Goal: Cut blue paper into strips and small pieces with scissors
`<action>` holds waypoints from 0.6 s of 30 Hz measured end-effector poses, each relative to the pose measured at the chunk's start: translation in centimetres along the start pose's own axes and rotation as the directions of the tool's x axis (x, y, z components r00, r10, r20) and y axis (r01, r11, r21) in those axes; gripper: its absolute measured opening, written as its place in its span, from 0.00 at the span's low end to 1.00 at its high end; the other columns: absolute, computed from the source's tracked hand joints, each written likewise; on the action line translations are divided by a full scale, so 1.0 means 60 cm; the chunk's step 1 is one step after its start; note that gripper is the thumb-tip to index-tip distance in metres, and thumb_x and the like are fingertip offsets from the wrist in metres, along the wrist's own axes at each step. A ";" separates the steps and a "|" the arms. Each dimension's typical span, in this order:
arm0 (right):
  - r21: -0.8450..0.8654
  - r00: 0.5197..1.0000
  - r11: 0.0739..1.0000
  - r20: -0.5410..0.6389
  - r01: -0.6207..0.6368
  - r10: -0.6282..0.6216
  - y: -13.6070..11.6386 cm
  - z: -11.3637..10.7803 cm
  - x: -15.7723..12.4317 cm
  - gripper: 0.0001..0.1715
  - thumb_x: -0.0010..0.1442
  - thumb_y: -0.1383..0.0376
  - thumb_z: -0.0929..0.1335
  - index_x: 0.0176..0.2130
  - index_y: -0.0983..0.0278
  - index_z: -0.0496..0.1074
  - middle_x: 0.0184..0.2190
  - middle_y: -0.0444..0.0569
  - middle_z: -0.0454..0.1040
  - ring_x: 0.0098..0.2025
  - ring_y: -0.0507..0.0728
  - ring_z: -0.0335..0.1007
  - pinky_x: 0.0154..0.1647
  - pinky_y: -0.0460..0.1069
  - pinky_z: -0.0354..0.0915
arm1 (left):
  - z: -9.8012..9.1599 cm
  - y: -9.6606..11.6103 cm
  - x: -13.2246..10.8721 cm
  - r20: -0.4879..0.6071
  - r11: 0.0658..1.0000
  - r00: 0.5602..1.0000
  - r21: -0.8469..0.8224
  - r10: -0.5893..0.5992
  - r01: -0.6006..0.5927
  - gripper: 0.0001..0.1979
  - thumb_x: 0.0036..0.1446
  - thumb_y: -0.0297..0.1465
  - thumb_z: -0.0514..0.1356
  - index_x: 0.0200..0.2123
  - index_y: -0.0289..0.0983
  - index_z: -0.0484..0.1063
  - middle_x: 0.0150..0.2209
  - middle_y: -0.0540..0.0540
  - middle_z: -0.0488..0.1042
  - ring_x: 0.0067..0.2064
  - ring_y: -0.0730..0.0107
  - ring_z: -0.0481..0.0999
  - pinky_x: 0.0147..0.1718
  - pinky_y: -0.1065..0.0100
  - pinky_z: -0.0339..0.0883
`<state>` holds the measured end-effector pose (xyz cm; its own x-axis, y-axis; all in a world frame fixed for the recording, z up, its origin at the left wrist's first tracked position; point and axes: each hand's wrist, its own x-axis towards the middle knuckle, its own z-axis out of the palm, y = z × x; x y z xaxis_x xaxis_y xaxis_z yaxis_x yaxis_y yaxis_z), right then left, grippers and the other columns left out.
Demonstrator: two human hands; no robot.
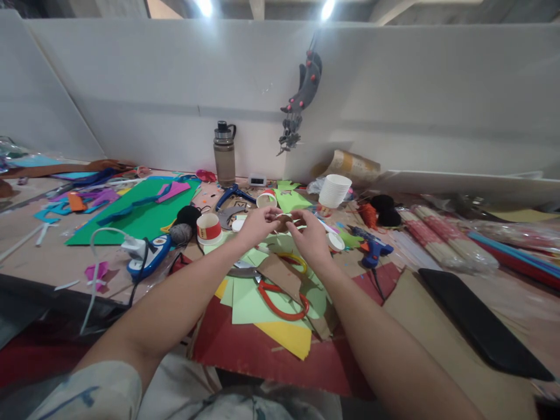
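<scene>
My left hand (259, 224) and my right hand (311, 235) meet above the middle of the table, both pinching a small round brown piece (283, 221) between their fingertips. Below them lie light green paper sheets (249, 300), a yellow sheet (289, 338), brown cardboard cut-outs and red-handled scissors (280, 300) on a red board (245, 350). A red-and-white paper cup (209, 228) stands just left of my left hand.
A green foam sheet (140, 213), a water bottle (224, 154), a stack of white cups (334, 191), a blue glue gun (371, 248), black yarn balls (385, 210), stick bundles (437, 236) and a black slab (481, 326) crowd the table. A white partition (175, 87) closes off the back.
</scene>
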<state>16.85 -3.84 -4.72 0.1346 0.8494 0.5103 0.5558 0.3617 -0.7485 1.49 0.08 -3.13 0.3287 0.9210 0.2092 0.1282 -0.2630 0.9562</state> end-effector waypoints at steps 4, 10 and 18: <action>0.050 0.999 0.998 -0.005 -0.038 0.038 -0.004 -0.003 0.001 0.13 0.55 0.63 0.66 0.41 0.66 0.72 0.38 0.55 0.75 0.33 0.58 0.72 0.34 0.53 0.69 | 0.002 0.001 -0.004 0.015 0.975 0.986 0.147 0.166 -0.167 0.10 0.51 0.27 0.62 0.40 0.36 0.75 0.36 0.45 0.78 0.37 0.69 0.76 0.37 0.71 0.69; 0.022 0.999 1.000 -0.048 -0.009 0.010 -0.005 -0.007 0.002 0.12 0.56 0.61 0.66 0.38 0.65 0.73 0.36 0.53 0.75 0.32 0.56 0.70 0.35 0.53 0.68 | 0.004 0.004 -0.004 0.045 0.994 0.993 0.035 0.106 -0.107 0.12 0.50 0.25 0.62 0.40 0.34 0.74 0.36 0.45 0.78 0.36 0.69 0.77 0.34 0.70 0.71; 0.177 0.990 0.974 0.056 -0.141 0.133 0.000 -0.001 0.005 0.14 0.52 0.60 0.68 0.39 0.64 0.72 0.34 0.50 0.76 0.30 0.55 0.70 0.32 0.51 0.68 | 0.001 0.016 -0.003 0.042 0.964 0.989 -0.220 -0.143 0.149 0.13 0.48 0.21 0.62 0.40 0.31 0.71 0.30 0.45 0.77 0.30 0.72 0.76 0.28 0.70 0.73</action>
<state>16.94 -3.60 -4.57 0.1618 0.9101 0.3816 0.3773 0.3003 -0.8761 1.58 -0.36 -2.25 0.3459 0.9363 0.0615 -0.0336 -0.0532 0.9980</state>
